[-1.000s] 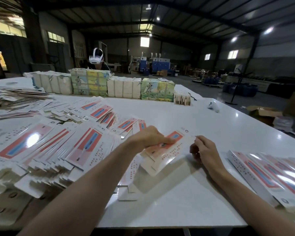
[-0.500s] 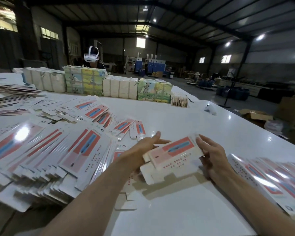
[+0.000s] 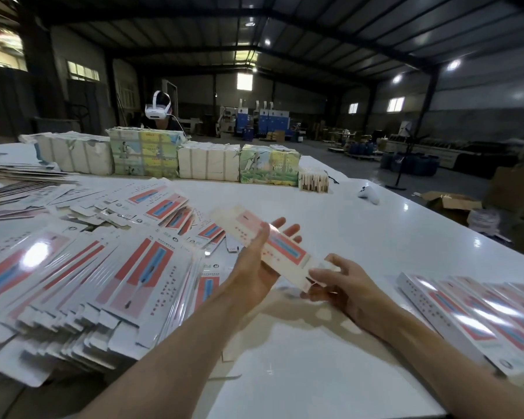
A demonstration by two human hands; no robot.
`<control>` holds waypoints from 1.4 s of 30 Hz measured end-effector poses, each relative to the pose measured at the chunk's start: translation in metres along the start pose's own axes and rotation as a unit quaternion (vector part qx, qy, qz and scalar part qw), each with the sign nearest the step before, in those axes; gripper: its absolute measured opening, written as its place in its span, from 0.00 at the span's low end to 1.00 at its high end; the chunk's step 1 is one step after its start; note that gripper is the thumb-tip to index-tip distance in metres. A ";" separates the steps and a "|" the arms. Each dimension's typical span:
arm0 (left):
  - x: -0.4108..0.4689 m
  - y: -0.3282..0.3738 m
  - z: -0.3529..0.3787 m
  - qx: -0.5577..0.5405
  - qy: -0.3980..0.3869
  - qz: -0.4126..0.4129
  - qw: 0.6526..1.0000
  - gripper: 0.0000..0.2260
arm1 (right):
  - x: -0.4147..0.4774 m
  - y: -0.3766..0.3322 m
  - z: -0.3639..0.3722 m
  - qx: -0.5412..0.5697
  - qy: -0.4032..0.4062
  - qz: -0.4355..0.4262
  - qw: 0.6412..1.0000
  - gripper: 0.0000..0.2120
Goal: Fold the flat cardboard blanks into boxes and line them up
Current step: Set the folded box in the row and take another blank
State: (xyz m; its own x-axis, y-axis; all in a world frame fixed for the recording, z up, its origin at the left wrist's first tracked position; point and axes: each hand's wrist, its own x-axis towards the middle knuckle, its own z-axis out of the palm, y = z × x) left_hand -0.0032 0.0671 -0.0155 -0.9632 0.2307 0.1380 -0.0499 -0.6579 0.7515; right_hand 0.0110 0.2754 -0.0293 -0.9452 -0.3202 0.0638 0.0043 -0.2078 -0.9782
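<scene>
1. Head view: our left grip (image 3: 251,273) holds the carton (image 3: 285,249) between thumb and fingers, above the tabletop (image 3: 375,237).
2. Our right grip (image 3: 348,291) pinches its near end.
3. Flat blanks (image 3: 103,267) lie left.

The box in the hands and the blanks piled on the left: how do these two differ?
The box is folded up and has depth; the blanks are flat. The box is held above the table by the left hand and right hand; the blanks lie on it, overlapping. Both carry the same red and blue print.
</scene>
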 end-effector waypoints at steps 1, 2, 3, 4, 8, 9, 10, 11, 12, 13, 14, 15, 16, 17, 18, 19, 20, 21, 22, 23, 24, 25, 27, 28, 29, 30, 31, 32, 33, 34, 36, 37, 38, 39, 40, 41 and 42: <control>0.000 0.001 -0.004 -0.034 0.016 0.000 0.999 0.17 | -0.002 -0.001 0.002 -0.025 -0.024 -0.005 0.999 0.18; 0.000 0.002 -0.007 -0.063 0.032 -0.004 0.998 0.17 | -0.004 -0.001 0.005 -0.057 -0.034 -0.016 0.998 0.18; 0.000 0.004 -0.008 -0.079 0.049 -0.013 0.996 0.17 | -0.006 -0.002 0.007 -0.103 -0.020 -0.035 0.994 0.18; 0.000 0.006 -0.008 -0.081 0.060 -0.026 0.995 0.18 | -0.006 -0.002 0.009 -0.161 0.014 -0.065 0.985 0.18; -0.002 0.004 -0.002 0.010 0.056 -0.096 0.994 0.34 | 0.003 -0.015 0.011 -0.302 0.142 -0.222 0.916 0.06; -0.003 0.003 -0.001 0.034 0.043 -0.109 0.993 0.38 | 0.006 -0.021 0.013 -0.337 0.153 -0.247 0.895 0.03; -0.005 0.002 0.000 0.054 0.023 -0.123 0.991 0.41 | 0.011 -0.027 0.016 -0.381 0.162 -0.267 0.870 0.04; -0.007 0.001 0.001 0.069 0.003 -0.135 0.988 0.42 | 0.016 -0.033 0.018 -0.422 0.165 -0.281 0.846 0.08; -0.008 0.001 0.001 0.081 -0.013 -0.147 0.986 0.42 | 0.021 -0.037 0.021 -0.453 0.163 -0.288 0.828 0.11; -0.009 0.000 0.001 0.089 -0.021 -0.156 0.984 0.41 | 0.025 -0.040 0.024 -0.473 0.159 -0.286 0.818 0.14; -0.009 0.000 0.000 0.092 -0.023 -0.163 0.982 0.40 | 0.029 -0.041 0.027 -0.488 0.150 -0.281 0.813 0.16; -0.009 -0.001 -0.001 0.093 -0.020 -0.168 0.981 0.38 | 0.032 -0.039 0.029 -0.499 0.140 -0.273 0.811 0.17; -0.009 -0.001 -0.001 0.094 -0.014 -0.173 0.980 0.37 | 0.035 -0.035 0.030 -0.508 0.132 -0.260 0.811 0.17; -0.009 -0.001 0.000 0.097 -0.003 -0.177 0.979 0.36 | 0.037 -0.030 0.031 -0.511 0.129 -0.249 0.813 0.18; -0.008 -0.001 0.000 0.110 0.011 -0.177 0.978 0.35 | 0.037 -0.024 0.031 -0.505 0.130 -0.242 0.818 0.18; -0.007 -0.002 -0.001 0.133 0.024 -0.172 0.976 0.33 | 0.037 -0.018 0.031 -0.491 0.135 -0.241 0.826 0.18; -0.007 -0.001 0.000 0.153 0.030 -0.168 0.973 0.32 | 0.036 -0.014 0.030 -0.478 0.137 -0.242 0.833 0.18; -0.007 -0.001 0.000 0.162 0.027 -0.169 0.972 0.32 | 0.036 -0.013 0.029 -0.474 0.139 -0.250 0.833 0.19; -0.008 0.000 0.001 0.159 0.020 -0.176 0.971 0.32 | 0.037 -0.013 0.027 -0.484 0.140 -0.264 0.822 0.19; -0.008 0.001 0.002 0.153 0.017 -0.183 0.971 0.32 | 0.038 -0.013 0.025 -0.500 0.140 -0.277 0.809 0.18; -0.009 0.001 0.003 0.153 0.018 -0.187 0.970 0.32 | 0.039 -0.012 0.023 -0.508 0.140 -0.284 0.801 0.17; -0.009 0.001 0.002 0.159 0.022 -0.186 0.969 0.31 | 0.039 -0.011 0.021 -0.505 0.140 -0.284 0.803 0.16; -0.008 0.001 0.001 0.172 0.027 -0.181 0.968 0.30 | 0.039 -0.010 0.021 -0.488 0.131 -0.278 0.817 0.15; -0.009 0.001 0.001 0.175 0.023 -0.181 0.968 0.31 | 0.040 -0.010 0.020 -0.478 0.126 -0.279 0.824 0.14; -0.009 0.002 0.000 0.176 0.015 -0.180 0.968 0.31 | 0.040 -0.011 0.019 -0.463 0.123 -0.279 0.832 0.13; -0.009 0.001 0.000 0.176 0.003 -0.181 0.968 0.32 | 0.041 -0.013 0.018 -0.436 0.121 -0.276 0.848 0.11; -0.009 0.001 0.000 0.179 -0.013 -0.181 0.967 0.33 | 0.041 -0.015 0.018 -0.395 0.121 -0.264 0.872 0.10; -0.009 0.001 0.000 0.184 -0.030 -0.182 0.965 0.34 | 0.041 -0.017 0.017 -0.340 0.118 -0.243 0.901 0.08; -0.008 0.001 0.000 0.191 -0.043 -0.181 0.964 0.35 | 0.041 -0.018 0.015 -0.280 0.112 -0.217 0.928 0.06; -0.007 0.000 0.001 0.196 -0.049 -0.180 0.963 0.35 | 0.041 -0.019 0.014 -0.228 0.103 -0.196 0.948 0.06; -0.005 -0.002 0.002 0.200 -0.047 -0.178 0.962 0.36 | 0.040 -0.020 0.012 -0.151 0.078 -0.176 0.970 0.08; -0.004 -0.003 0.004 0.204 -0.040 -0.180 0.961 0.37 | 0.039 -0.020 0.011 -0.115 0.061 -0.174 0.976 0.10; -0.004 -0.004 0.005 0.207 -0.034 -0.189 0.959 0.36 | 0.039 -0.020 0.012 -0.086 0.044 -0.175 0.980 0.12; -0.004 -0.004 0.006 0.209 -0.029 -0.197 0.957 0.36 | 0.039 -0.019 0.013 -0.067 0.028 -0.177 0.981 0.14; -0.004 -0.004 0.006 0.208 -0.026 -0.201 0.957 0.35 | 0.039 -0.018 0.015 -0.056 0.018 -0.179 0.982 0.16; -0.004 -0.004 0.005 0.205 -0.025 -0.202 0.957 0.34 | 0.038 -0.018 0.017 -0.051 0.014 -0.179 0.982 0.18; -0.003 -0.003 0.004 0.193 -0.023 -0.203 0.960 0.33 | 0.038 -0.017 0.020 -0.046 0.015 -0.178 0.983 0.18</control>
State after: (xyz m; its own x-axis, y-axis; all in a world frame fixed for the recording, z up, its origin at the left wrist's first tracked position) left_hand 0.0014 0.0716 -0.0160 -0.8722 0.4487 -0.1949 -0.3081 -0.1945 0.9313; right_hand -0.0186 0.2486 -0.0063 -0.8909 -0.2144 0.4005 -0.3563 -0.2171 -0.9088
